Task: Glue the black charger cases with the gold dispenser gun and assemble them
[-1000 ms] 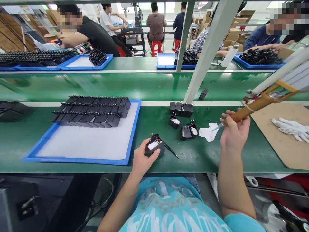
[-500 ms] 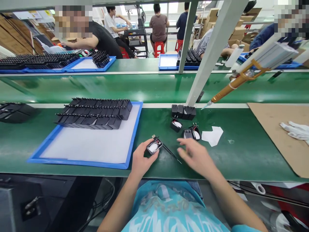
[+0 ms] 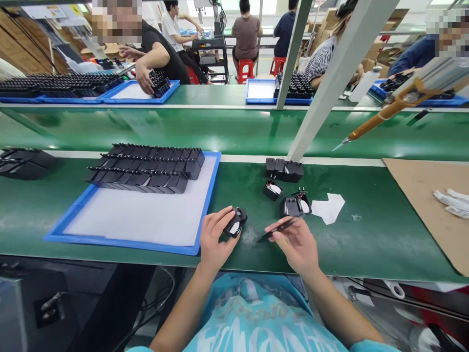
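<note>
— Stock on this station, largest first?

— Item one: blue tray [image 3: 210, 198] with a white liner. Three rows of black housings [image 3: 146, 166] are packed at its far end and the nearer part of the liner is bare. By my reckoning the tray is well short of full.

— And to the right of the tray?

— Four closed units [image 3: 284, 170] stand side by side, just right of the tray's far corner. Nearer the person are a single open shell [image 3: 273, 189] and an open pair [image 3: 295, 205], wires and white inserts showing. I judge those three unfinished.

— The piece being worked?

— One open housing [image 3: 235, 222], just off the tray's near right corner. It is clasped between thumb and fingers of the left hand [image 3: 214, 239] and tilted up from the green bench [image 3: 366, 244]. The right hand [image 3: 298, 242], further right, pinches a thin black pick [image 3: 274, 231], its tip aimed at the housing but apart from it.

— Other entries, and any obstruction?

— Far right of the tray lies a cardboard sheet [image 3: 421, 190] with white gloves [image 3: 452, 203] on it. A slanted white post [image 3: 330, 83] rises behind the closed units. Past it hangs an orange-handled dispenser [image 3: 370, 127], its tip clear of the bench. A paper scrap [image 3: 330, 208] lies beside the open pair. Left of the tray is another black stack [image 3: 22, 163]. Nothing lies between the two hands.
</note>
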